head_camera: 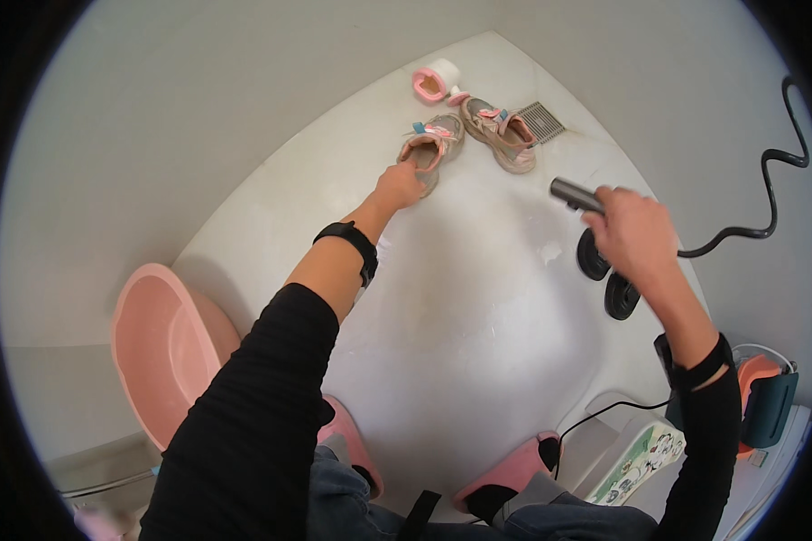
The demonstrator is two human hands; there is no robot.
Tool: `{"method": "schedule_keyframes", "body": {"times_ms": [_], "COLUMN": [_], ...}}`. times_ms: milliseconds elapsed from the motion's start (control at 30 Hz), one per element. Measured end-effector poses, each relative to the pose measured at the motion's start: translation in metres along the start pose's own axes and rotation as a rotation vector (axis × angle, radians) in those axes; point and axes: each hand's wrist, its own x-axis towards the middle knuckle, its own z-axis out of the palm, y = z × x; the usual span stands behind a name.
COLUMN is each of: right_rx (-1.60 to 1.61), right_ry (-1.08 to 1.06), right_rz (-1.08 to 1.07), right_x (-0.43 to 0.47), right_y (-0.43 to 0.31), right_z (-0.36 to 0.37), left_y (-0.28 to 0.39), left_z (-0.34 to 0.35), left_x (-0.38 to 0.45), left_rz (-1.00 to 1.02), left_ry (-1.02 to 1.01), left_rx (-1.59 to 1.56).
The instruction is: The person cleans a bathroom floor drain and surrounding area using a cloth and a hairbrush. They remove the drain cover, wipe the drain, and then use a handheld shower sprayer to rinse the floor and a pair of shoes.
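Note:
My left hand (pixel 400 185) grips the heel of a dirty beige and pink child's sneaker (pixel 444 128) on the pale floor. A matching sneaker (pixel 499 138) lies just right of it, close to a metal floor drain (pixel 541 123). In my right hand (pixel 635 233) is a dark grey handheld sprayer (pixel 575 195), pointing up and left towards the shoes; a black coiled hose (pixel 737 233) shows to the right of that hand. Beyond the sneakers a white and pink plastic container (pixel 436 80) lies on its side beside a small pink and white piece (pixel 457 97).
A large pink plastic basin (pixel 176 345) leans upright at the left wall. Two black round objects (pixel 592 255) sit under my right hand. A patterned plastic stool (pixel 639 460) and a dark green and orange container (pixel 770 406) are at lower right. My feet wear pink slippers (pixel 507 466).

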Motion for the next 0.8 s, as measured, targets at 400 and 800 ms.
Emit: {"method": "schedule_keyframes", "body": {"times_ms": [400,800], "right_rx": [0.027,0.066], "right_ry": [-0.013,-0.112], "right_rz": [0.04,0.0], "right_x": [-0.001,-0.006], "right_y": [0.007,0.011], "right_z": [0.005,0.019], "left_y": [0.014,0.002], "left_z": [0.004,-0.001], "left_x": [-0.007,0.01], "left_rz": [-0.424,-0.61], "left_ry": [0.42,0.02], "left_rx": [-0.249,-0.76]}}
